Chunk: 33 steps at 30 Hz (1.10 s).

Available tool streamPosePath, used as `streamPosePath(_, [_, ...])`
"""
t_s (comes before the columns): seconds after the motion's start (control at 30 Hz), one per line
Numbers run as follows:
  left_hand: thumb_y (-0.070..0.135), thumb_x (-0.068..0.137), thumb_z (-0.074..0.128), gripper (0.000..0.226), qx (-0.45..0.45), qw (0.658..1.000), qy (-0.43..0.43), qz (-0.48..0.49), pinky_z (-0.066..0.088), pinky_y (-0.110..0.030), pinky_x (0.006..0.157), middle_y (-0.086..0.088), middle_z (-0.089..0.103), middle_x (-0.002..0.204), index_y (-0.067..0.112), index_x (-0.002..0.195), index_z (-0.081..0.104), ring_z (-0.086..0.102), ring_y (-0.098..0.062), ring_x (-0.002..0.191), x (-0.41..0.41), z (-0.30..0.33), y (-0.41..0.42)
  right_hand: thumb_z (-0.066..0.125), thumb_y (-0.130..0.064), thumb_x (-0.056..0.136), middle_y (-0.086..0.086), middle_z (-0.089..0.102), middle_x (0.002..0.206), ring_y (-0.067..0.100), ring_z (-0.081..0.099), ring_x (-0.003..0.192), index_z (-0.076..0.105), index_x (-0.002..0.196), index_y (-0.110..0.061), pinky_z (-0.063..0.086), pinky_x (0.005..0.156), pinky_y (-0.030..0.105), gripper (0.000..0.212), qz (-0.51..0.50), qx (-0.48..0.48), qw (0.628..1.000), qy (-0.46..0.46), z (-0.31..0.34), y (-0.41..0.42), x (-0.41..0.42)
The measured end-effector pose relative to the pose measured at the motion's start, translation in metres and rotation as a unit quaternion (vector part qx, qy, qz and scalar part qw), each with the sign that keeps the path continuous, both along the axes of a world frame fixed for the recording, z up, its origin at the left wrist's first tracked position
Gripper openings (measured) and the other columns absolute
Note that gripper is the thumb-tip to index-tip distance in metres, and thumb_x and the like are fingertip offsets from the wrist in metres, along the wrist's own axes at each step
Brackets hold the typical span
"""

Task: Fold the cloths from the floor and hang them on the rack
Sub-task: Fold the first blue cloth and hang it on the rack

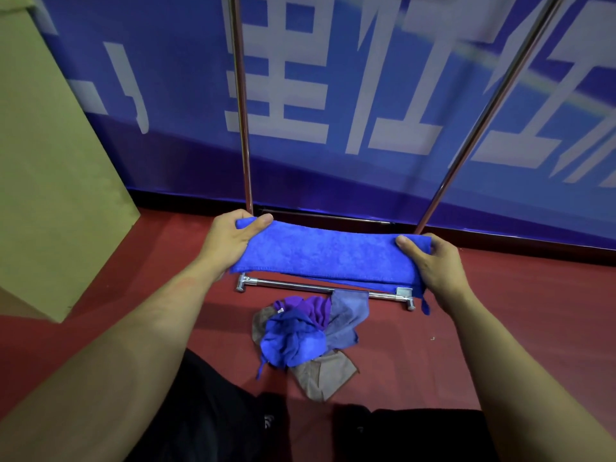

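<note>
Both our arms reach out; our left hand (pixel 233 235) and right hand (pixel 433 265) each pinch an end of the folded blue cloth (pixel 326 255), held in the air over the rack (pixel 320 290) foot. More cloths (pixel 306 335) wait on the floor. If one pinch slips, the fold could fall open.
</note>
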<state>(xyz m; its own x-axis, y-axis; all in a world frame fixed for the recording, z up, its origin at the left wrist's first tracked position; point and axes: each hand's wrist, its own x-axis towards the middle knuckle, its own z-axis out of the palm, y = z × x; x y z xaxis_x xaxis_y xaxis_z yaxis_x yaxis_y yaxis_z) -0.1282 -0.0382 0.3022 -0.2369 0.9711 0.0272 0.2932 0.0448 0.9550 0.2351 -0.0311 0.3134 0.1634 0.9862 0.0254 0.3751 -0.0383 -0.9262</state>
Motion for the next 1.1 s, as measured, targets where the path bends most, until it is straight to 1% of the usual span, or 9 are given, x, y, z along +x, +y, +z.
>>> streamPosePath(0.13, [0.031, 0.088, 0.075, 0.020, 0.034, 0.998, 0.004, -0.056, 0.048, -0.019, 0.059, 0.003, 0.067, 0.071, 0.014, 0.082, 0.065, 0.060, -0.001, 0.061, 0.012, 0.013, -0.005, 0.077, -0.037, 0.087, 0.003, 0.063, 0.070, 0.013, 0.051, 0.063, 0.067, 0.081, -0.006, 0.042, 0.058, 0.028, 0.034, 0.044, -0.043, 0.992, -0.114, -0.006, -0.002, 0.011])
streamPosePath(0.23, [0.026, 0.091, 0.072, 0.012, 0.038, 0.994, -0.009, -0.106, 0.057, -0.039, 0.076, -0.012, 0.075, 0.089, 0.015, 0.093, 0.067, 0.069, -0.013, 0.079, 0.020, 0.011, -0.003, 0.077, -0.031, 0.088, 0.001, 0.063, 0.066, 0.013, 0.052, 0.060, 0.065, 0.075, -0.009, 0.040, 0.050, 0.015, 0.028, 0.058, -0.065, 0.985, -0.148, -0.009, -0.004, 0.014])
streamPosePath(0.33, [0.028, 0.092, 0.071, 0.017, 0.064, 0.991, 0.036, -0.116, 0.053, -0.045, 0.080, -0.018, 0.069, 0.089, 0.012, 0.094, 0.066, 0.060, -0.014, 0.079, 0.024, 0.009, 0.001, 0.079, -0.028, 0.086, 0.002, 0.067, 0.066, 0.015, 0.056, 0.061, 0.066, 0.071, -0.014, 0.044, 0.058, 0.024, 0.025, 0.073, -0.085, 0.978, -0.178, -0.015, -0.005, 0.016])
streamPosePath(0.4, [0.029, 0.091, 0.071, 0.025, 0.091, 0.984, 0.076, -0.131, 0.044, -0.039, 0.070, -0.010, 0.053, 0.073, 0.007, 0.087, 0.062, 0.045, -0.010, 0.071, 0.029, 0.012, 0.002, 0.080, -0.027, 0.086, 0.008, 0.073, 0.074, 0.015, 0.059, 0.064, 0.072, 0.079, -0.009, 0.048, 0.064, 0.029, 0.020, 0.103, -0.106, 0.974, -0.169, -0.017, -0.005, 0.013])
streamPosePath(0.47, [0.033, 0.089, 0.072, 0.030, 0.107, 0.971, 0.135, -0.164, 0.036, -0.037, 0.065, -0.002, 0.043, 0.069, 0.008, 0.080, 0.058, 0.036, -0.008, 0.067, 0.033, 0.015, 0.000, 0.080, -0.023, 0.086, 0.012, 0.075, 0.083, 0.007, 0.061, 0.066, 0.074, 0.088, -0.005, 0.049, 0.068, 0.021, 0.020, 0.151, -0.117, 0.969, -0.157, -0.018, -0.008, 0.005])
streamPosePath(0.53, [0.039, 0.086, 0.073, 0.027, 0.099, 0.953, 0.190, -0.214, 0.041, -0.039, 0.068, -0.002, 0.053, 0.068, 0.016, 0.077, 0.062, 0.041, -0.008, 0.066, 0.036, 0.017, -0.003, 0.079, -0.019, 0.086, 0.010, 0.076, 0.091, -0.003, 0.062, 0.067, 0.073, 0.095, -0.003, 0.049, 0.069, 0.009, 0.019, 0.196, -0.119, 0.964, -0.137, -0.016, -0.011, -0.006])
streamPosePath(0.63, [0.038, 0.085, 0.076, 0.018, 0.062, 0.931, 0.230, -0.277, 0.050, -0.039, 0.076, -0.001, 0.069, 0.077, 0.021, 0.082, 0.071, 0.058, -0.011, 0.072, 0.035, 0.017, -0.006, 0.080, -0.015, 0.085, 0.014, 0.077, 0.100, 0.002, 0.066, 0.079, 0.072, 0.100, -0.006, 0.052, 0.076, 0.012, 0.019, 0.232, -0.115, 0.961, -0.101, -0.012, -0.014, -0.021])
streamPosePath(0.9, [0.045, 0.082, 0.077, 0.020, 0.014, 0.923, 0.234, -0.307, 0.047, -0.032, 0.071, 0.003, 0.069, 0.073, 0.025, 0.078, 0.074, 0.053, -0.003, 0.067, 0.041, 0.031, -0.018, 0.082, -0.001, 0.079, 0.016, 0.074, 0.110, 0.008, 0.071, 0.092, 0.067, 0.112, 0.000, 0.055, 0.083, 0.017, 0.037, 0.290, -0.085, 0.953, -0.007, -0.001, -0.021, -0.055])
streamPosePath(1.1, [0.039, 0.083, 0.077, 0.022, 0.009, 0.920, 0.167, -0.355, 0.041, -0.026, 0.060, -0.002, 0.063, 0.066, 0.018, 0.079, 0.074, 0.047, -0.001, 0.061, 0.054, 0.047, -0.028, 0.090, -0.030, 0.074, -0.013, 0.060, 0.138, 0.002, 0.052, 0.133, 0.056, 0.137, -0.026, 0.038, 0.112, 0.023, 0.071, 0.378, -0.105, 0.917, -0.071, -0.006, -0.029, -0.063])
